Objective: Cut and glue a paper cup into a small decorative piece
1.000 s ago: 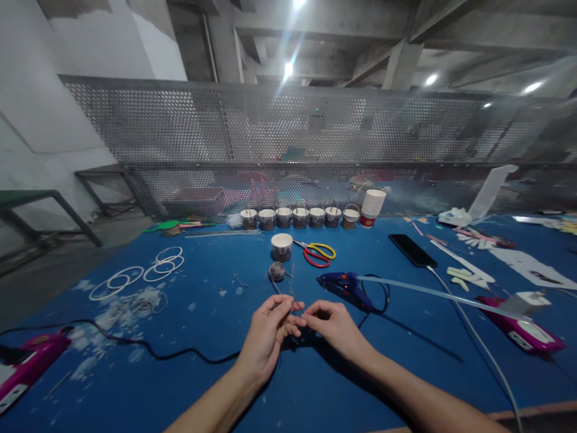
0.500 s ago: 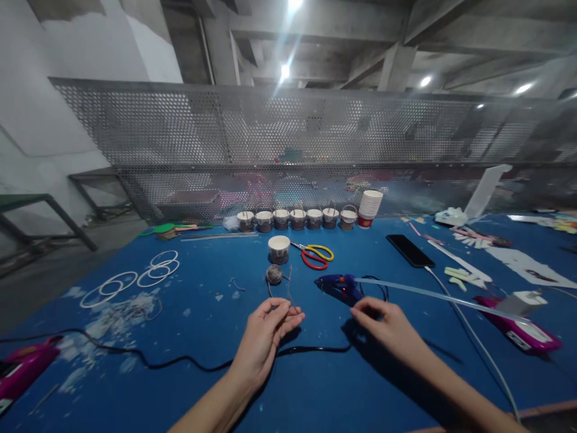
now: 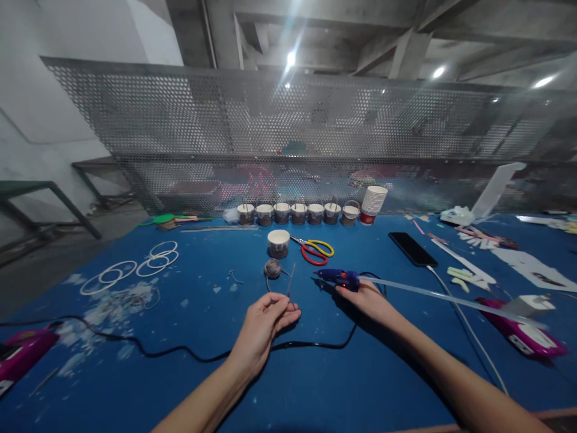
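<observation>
My left hand (image 3: pixel 265 322) pinches a thin grey strand (image 3: pixel 291 282) that stands up from its fingertips. Just beyond it lies a small ball of grey yarn (image 3: pixel 272 269), in front of a white cup with a grey lower part (image 3: pixel 278 243). My right hand (image 3: pixel 367 297) is wrapped round the handle of a blue glue gun (image 3: pixel 339 278), whose nozzle points left. A long clear glue stick (image 3: pixel 419 290) sticks out of the gun's back end. Scissors with red and yellow handles (image 3: pixel 318 249) lie behind the gun.
Several small grey cups (image 3: pixel 299 214) stand in a row at the back beside a paper cup stack (image 3: pixel 373 203). White rings (image 3: pixel 157 260) lie left, a black phone (image 3: pixel 412 248) right. A black cable (image 3: pixel 189 355) crosses the blue table (image 3: pixel 288 391) near my left hand.
My right hand has moved left and up onto the glue gun and closed round its handle. The strand in my left hand now points more upright. The view has tilted slightly down.
</observation>
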`<control>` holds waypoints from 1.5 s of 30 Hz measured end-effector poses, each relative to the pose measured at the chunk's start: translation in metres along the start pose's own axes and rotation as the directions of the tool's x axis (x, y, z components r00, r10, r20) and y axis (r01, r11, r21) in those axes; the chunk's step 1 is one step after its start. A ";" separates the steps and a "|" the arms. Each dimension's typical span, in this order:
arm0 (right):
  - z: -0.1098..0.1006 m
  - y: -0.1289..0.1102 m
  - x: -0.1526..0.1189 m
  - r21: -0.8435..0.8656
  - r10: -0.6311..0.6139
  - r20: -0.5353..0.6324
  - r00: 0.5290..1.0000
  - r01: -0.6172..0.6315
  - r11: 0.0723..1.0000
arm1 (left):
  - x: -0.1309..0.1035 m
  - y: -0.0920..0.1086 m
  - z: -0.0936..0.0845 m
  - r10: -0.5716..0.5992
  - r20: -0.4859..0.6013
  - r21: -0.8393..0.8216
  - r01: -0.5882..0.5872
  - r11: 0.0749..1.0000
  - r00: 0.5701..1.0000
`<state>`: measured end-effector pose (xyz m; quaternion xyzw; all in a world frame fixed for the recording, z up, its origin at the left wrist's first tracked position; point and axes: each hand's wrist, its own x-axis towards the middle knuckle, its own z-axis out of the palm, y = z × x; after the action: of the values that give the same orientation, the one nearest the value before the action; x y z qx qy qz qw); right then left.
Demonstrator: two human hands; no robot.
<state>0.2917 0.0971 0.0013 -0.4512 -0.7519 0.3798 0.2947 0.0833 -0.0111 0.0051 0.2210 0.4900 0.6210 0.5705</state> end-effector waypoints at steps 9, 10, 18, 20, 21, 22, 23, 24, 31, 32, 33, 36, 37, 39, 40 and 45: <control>0.014 -0.027 -0.037 0.090 -0.086 0.132 0.988 0.075 0.993 | 0.004 -0.004 0.001 -0.024 -0.025 0.045 0.025 0.999 0.999; 0.017 -0.029 -0.038 0.096 -0.095 0.126 0.987 0.084 0.992 | 0.004 -0.005 0.000 -0.023 -0.025 0.050 0.024 0.998 0.999; 0.022 -0.036 -0.036 0.099 -0.056 0.034 0.998 0.052 0.994 | 0.002 -0.004 0.001 -0.023 -0.009 0.043 0.023 0.999 1.000; 0.022 -0.035 -0.036 0.086 -0.075 0.045 0.996 0.071 0.994 | 0.002 -0.004 0.001 -0.021 -0.013 0.042 0.021 0.999 1.000; 0.022 -0.034 -0.036 0.077 -0.090 0.054 0.995 0.086 0.993 | 0.002 -0.004 0.001 -0.019 -0.015 0.042 0.020 0.999 1.000; 0.022 -0.034 -0.036 0.068 -0.103 0.058 0.993 0.099 0.993 | 0.002 -0.004 0.001 -0.017 -0.016 0.043 0.018 0.999 1.000; 0.022 -0.033 -0.036 0.061 -0.110 0.062 0.992 0.106 0.992 | 0.002 -0.004 0.001 -0.016 -0.015 0.044 0.017 0.999 1.000; 0.022 -0.033 -0.036 0.057 -0.110 0.062 0.992 0.107 0.993 | 0.003 -0.005 0.001 -0.014 -0.014 0.044 0.015 0.999 1.000; 0.022 -0.035 -0.035 0.058 -0.078 0.031 0.996 0.076 0.995 | 0.002 -0.004 0.001 -0.024 -0.019 0.045 0.024 0.999 1.000; 0.022 -0.035 -0.035 0.055 -0.086 0.041 0.995 0.084 0.995 | 0.002 -0.004 0.002 -0.021 -0.022 0.046 0.022 0.999 1.000; 0.022 -0.034 -0.036 0.055 -0.095 0.051 0.994 0.093 0.994 | 0.002 -0.003 0.002 -0.019 -0.024 0.047 0.020 0.999 1.000; 0.022 -0.032 -0.036 0.062 -0.112 0.066 0.992 0.108 0.992 | 0.002 -0.003 0.002 -0.013 -0.016 0.050 0.013 0.999 1.000; 0.022 -0.031 -0.036 0.064 -0.113 0.060 0.992 0.109 0.992 | 0.002 -0.003 0.002 -0.014 -0.014 0.050 0.014 0.999 1.000; 0.022 -0.033 -0.036 0.062 -0.106 0.040 0.994 0.103 0.993 | 0.002 -0.004 0.002 -0.015 -0.013 0.051 0.016 0.999 1.000; 0.023 -0.034 -0.035 0.060 -0.101 0.033 0.994 0.099 0.993 | 0.002 -0.004 0.002 -0.016 -0.015 0.052 0.017 0.999 1.000; 0.022 -0.037 -0.036 0.059 -0.101 0.069 0.992 0.097 0.993 | 0.002 -0.004 0.003 -0.014 -0.020 0.057 0.015 0.998 1.000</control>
<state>0.2729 0.0465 0.0172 -0.3909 -0.7726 0.4015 0.2986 0.0867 -0.0091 0.0027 0.2275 0.5148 0.6046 0.5636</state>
